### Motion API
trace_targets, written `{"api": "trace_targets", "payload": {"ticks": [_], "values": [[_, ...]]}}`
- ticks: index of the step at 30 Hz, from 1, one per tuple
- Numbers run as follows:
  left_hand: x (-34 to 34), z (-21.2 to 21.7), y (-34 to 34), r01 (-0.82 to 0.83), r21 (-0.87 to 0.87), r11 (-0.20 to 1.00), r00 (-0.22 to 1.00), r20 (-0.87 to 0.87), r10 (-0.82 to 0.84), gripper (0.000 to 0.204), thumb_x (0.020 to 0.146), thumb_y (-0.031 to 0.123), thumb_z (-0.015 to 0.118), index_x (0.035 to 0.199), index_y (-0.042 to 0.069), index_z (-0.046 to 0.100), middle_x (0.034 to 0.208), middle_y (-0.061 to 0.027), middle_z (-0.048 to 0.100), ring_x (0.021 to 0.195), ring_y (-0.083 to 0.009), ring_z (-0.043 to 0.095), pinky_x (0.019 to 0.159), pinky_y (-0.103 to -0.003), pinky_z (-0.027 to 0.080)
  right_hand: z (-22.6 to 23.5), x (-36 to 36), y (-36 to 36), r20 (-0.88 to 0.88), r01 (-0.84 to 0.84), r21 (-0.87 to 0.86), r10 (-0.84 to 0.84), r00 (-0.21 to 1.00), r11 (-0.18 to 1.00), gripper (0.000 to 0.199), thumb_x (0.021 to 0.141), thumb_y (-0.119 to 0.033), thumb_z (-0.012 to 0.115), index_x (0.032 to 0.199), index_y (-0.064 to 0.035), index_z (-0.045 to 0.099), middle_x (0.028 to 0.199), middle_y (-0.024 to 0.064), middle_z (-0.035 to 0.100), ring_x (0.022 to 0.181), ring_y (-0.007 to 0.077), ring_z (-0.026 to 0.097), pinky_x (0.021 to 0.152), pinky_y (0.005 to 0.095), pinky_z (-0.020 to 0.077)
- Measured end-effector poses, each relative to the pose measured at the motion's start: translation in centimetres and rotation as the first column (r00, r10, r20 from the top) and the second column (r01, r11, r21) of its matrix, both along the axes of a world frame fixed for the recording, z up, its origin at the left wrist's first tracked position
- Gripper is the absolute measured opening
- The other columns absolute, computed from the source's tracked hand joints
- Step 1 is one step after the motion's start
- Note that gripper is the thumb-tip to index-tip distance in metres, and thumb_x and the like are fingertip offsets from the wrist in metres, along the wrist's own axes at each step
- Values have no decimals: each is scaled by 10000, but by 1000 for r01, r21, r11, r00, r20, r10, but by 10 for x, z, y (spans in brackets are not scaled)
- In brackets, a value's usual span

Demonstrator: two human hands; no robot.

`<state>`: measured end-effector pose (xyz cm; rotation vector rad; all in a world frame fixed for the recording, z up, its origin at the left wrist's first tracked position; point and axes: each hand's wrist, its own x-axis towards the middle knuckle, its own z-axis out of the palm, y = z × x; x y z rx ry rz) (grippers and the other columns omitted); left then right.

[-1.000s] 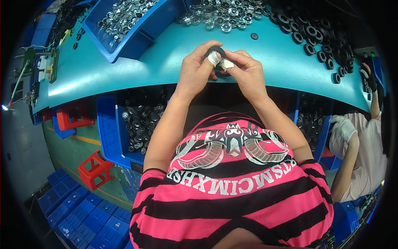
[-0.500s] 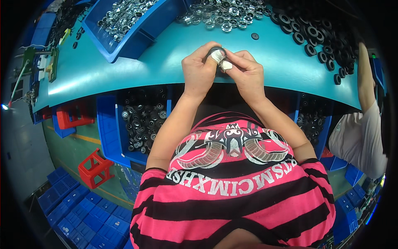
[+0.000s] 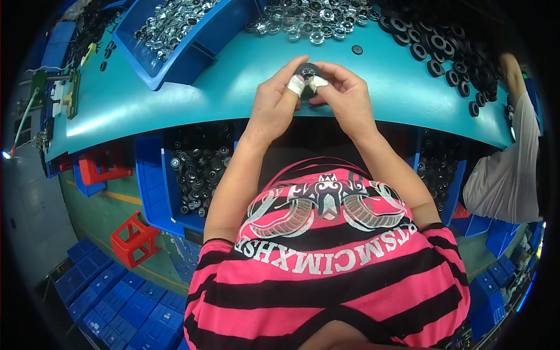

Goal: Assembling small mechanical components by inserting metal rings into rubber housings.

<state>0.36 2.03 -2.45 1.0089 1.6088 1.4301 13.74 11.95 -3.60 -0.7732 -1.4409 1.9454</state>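
Over the near edge of the teal table, both my hands hold one small wheel (image 3: 308,70), a black tyre with a shiny hub in it. My left hand (image 3: 275,104) grips its left side, and my right hand (image 3: 352,100) grips its right side. Both thumbs are wrapped in white tape and press on the wheel's near face. The fingers behind it are partly hidden. Beyond my hands lies a heap of shiny wheel hubs (image 3: 317,37). To the right is a heap of black tyres (image 3: 436,67). A single small black disc (image 3: 357,50) lies between the heaps.
A blue bin (image 3: 156,79) of hubs stands at the back left of the table. Below the table edge, a blue bin holds black wheels (image 3: 198,175), with more wheels (image 3: 438,166) at right. Red stools (image 3: 134,239) stand left. A co-worker's arm (image 3: 513,76) reaches in at right.
The wheel has turned so that its hub face shows between my thumbs. My left thumb has shifted left and down. The co-worker's arm at the right has moved slightly.
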Motion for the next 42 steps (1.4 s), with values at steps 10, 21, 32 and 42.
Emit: {"api": "trace_targets", "payload": {"ticks": [10,21,32,42], "values": [[9,-16,1,-13,152,988,1000,-22,17,506,930,17,617,1419,38,489,1085,-97,681,983,-154,647,871,-298,518,2,-2,14,-10,-123,-192,123,992,974,348,875,-49,623,1209,50,632,992,86,694,772,108,643,598,224,516],[13,-29,2,-49,250,967,971,-213,104,493,946,-21,594,1425,7,485,1125,-60,655,986,-120,628,843,-264,529,4,-9,7,-67,-87,-224,74,995,971,289,888,-66,654,1165,15,653,1009,70,697,815,97,645,648,216,515],[19,-16,4,-113,186,976,993,-7,117,485,955,-11,592,1427,44,494,1034,-29,659,826,-71,605,658,-216,514,3,-12,12,-42,-70,-245,61,997,967,273,881,-118,732,1126,-15,667,975,45,700,811,76,631,636,191,468],[22,-27,5,-196,239,951,951,-190,244,434,887,-30,630,1314,18,574,880,-112,701,739,-154,676,662,-290,545,2,-21,9,-25,-44,-251,38,999,967,257,856,-40,710,1096,26,646,927,86,692,689,93,605,558,211,467]]}}
